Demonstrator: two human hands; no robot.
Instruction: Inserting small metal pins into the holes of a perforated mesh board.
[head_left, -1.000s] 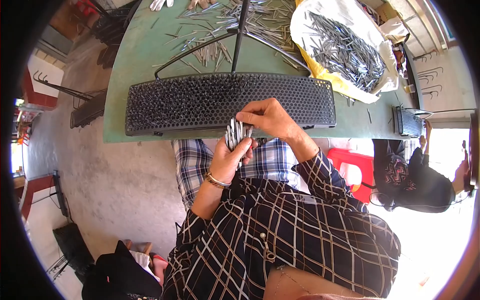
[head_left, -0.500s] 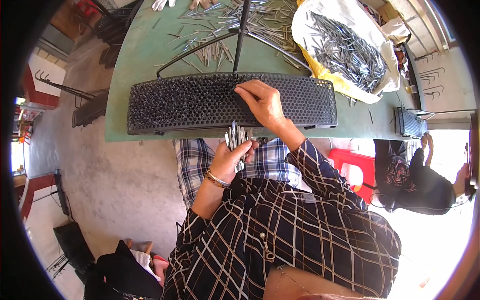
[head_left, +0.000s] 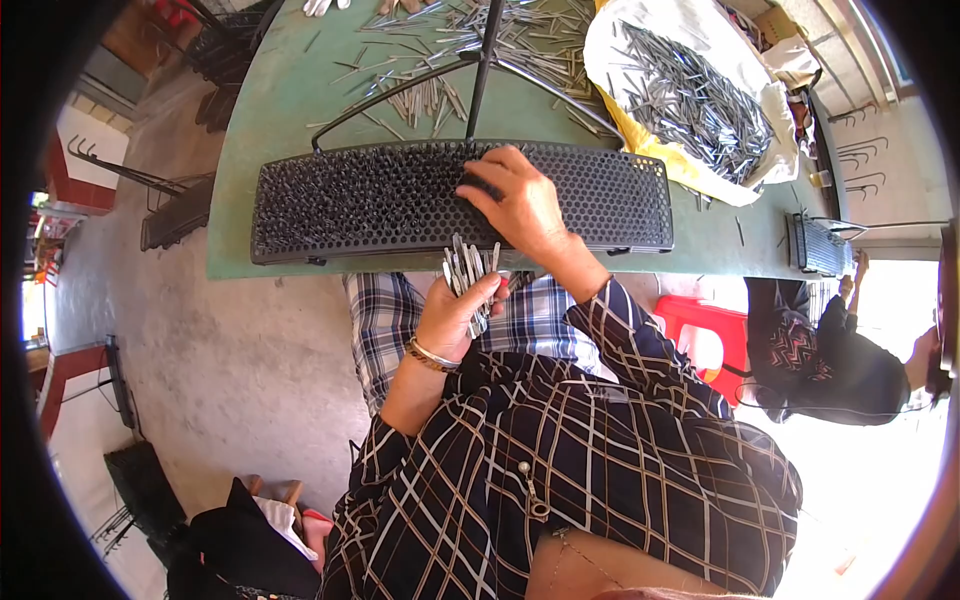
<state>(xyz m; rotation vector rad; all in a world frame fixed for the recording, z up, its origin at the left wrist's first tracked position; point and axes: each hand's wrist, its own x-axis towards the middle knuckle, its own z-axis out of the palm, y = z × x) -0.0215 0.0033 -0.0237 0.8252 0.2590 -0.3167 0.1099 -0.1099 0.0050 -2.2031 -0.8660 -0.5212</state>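
Note:
In front of me a long black perforated rack (head_left: 610,195) lies along the near edge of a green table. Its left half and middle bristle with thin dark pieces (head_left: 335,200) standing in the holes, while the right part shows bare holes. My left hand (head_left: 448,320) is closed around a bundle of thin silvery metal strips (head_left: 470,265), held upright just below the rack's front edge. Above the middle of the rack, my right hand (head_left: 522,205) has its fingertips drawn together at the border of the filled area. What those fingers grip, if anything, is hidden.
A black metal frame (head_left: 484,75) rises behind the rack. Loose strips (head_left: 430,100) lie scattered beyond it, near a white-and-yellow sack (head_left: 652,157) full of strips. A red stool (head_left: 725,330) and a seated person (head_left: 830,350) are to the right; another person (head_left: 215,545) is at lower left.
My right hand has shifted slightly left, with its fingers more curled over the rack. The strips in my left hand are fanned a little wider.

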